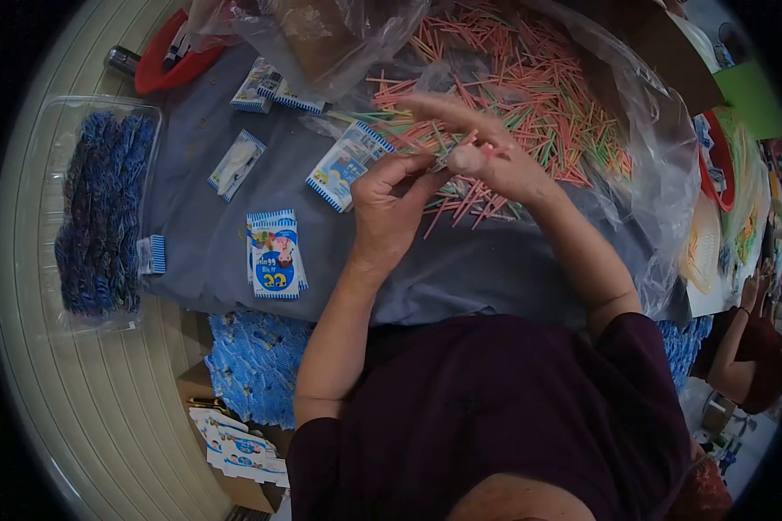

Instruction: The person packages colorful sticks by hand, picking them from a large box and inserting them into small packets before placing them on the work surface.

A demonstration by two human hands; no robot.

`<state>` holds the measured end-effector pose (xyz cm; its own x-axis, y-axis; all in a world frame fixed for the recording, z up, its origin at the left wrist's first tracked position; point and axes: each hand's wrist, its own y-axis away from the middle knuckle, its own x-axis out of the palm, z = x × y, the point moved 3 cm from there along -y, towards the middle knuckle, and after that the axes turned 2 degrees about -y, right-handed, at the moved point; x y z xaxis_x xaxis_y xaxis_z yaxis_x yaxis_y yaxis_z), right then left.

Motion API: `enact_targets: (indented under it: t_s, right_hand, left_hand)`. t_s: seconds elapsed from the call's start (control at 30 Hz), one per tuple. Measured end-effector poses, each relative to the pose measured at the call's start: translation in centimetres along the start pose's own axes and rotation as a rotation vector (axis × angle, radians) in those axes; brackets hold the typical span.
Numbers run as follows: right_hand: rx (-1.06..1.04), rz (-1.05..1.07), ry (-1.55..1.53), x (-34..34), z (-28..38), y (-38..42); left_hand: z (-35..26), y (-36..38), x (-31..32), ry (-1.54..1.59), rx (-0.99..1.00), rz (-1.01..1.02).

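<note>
My left hand (382, 204) is closed in a pinch, thumb and fingertips meeting beside my right hand. I cannot tell what small thing sits in the pinch. My right hand (504, 165) hovers over the near side of a heap of thin pink, green and yellow sticks (539, 87). Its fingers stretch left, slightly blurred, and its thumb stands apart from them. Just left of my left hand lies a blue-and-white packet (343, 169). Closer to me are overlapping printed packets (275, 256). A packet with a white patch (236, 165) lies further left.
Clear plastic sheeting (660, 165) surrounds the stick heap. More packets (274, 91) and a red basket (161, 56) are at the back left. A clear tray of dark blue strips (104, 213) stands left. Blue packaging (256, 365) fills the space below the table edge. Another person's arm (738, 334) shows at right.
</note>
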<state>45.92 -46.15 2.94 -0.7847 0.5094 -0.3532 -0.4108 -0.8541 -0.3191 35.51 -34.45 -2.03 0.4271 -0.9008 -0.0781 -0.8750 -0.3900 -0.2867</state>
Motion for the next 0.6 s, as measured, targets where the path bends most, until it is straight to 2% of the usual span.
enact_targets:
  t_s: [0.07, 0.1, 0.13, 0.2, 0.23, 0.27, 0.33, 0.37, 0.4, 0.47, 0.53, 0.57, 0.6]
  right_hand:
    - [0.039, -0.11, -0.167, -1.4, 0.7, -0.5]
    - [-0.042, -0.201, -0.17, -1.7, 1.0, -0.8]
    - [-0.038, -0.204, -0.167, -1.6, 1.2, -1.0]
    - [-0.023, -0.016, -0.064, -0.7, 1.9, -1.0]
    - [-0.011, 0.021, 0.152, 0.2, 1.9, -0.4]
    - [-0.002, -0.001, 0.17, 0.1, 1.7, -0.3]
    - [0.067, 0.125, -0.019, 0.2, 1.1, 0.1]
    - [0.122, -0.003, -0.148, -0.2, 0.3, 0.5]
    - [0.12, -0.008, -0.144, -1.1, -0.6, 0.8]
    - [0.358, -0.266, -0.275, -5.4, -3.9, 1.3]
    - [0.33, -0.373, 0.395, -10.4, -5.6, 2.0]
    - [0.326, -0.374, 0.394, -11.5, -5.9, 2.5]
    - [0.313, -0.273, 0.999, -12.3, -5.7, 2.9]
  left_hand:
    - [-0.2, -0.2, 0.5, 0.324, -0.193, 0.006]
    - [-0.1, -0.2, 0.6, 0.328, -0.195, 0.007]
    - [0.0, -0.3, 0.8, 0.367, -0.139, 0.021]
    - [0.0, -0.3, 1.1, 0.412, -0.079, 0.056]
    - [0.0, 0.0, 1.1, 0.428, -0.117, 0.053]
    - [0.2, 0.3, 1.0, 0.446, -0.154, 0.052]
    - [1.1, 1.1, 0.9, 0.432, -0.178, 0.093]
    - [1.1, 1.5, 0.8, 0.425, -0.213, 0.073]
    - [1.3, 1.6, 0.7, 0.415, -0.249, 0.047]
    - [1.8, 1.6, 0.2, 0.339, -0.258, 0.036]
    - [1.8, 1.5, -0.3, 0.256, -0.267, 0.022]
    - [1.6, 1.4, -0.5, 0.305, -0.289, 0.013]
    - [1.5, 1.2, -0.5, 0.355, -0.311, 0.006]
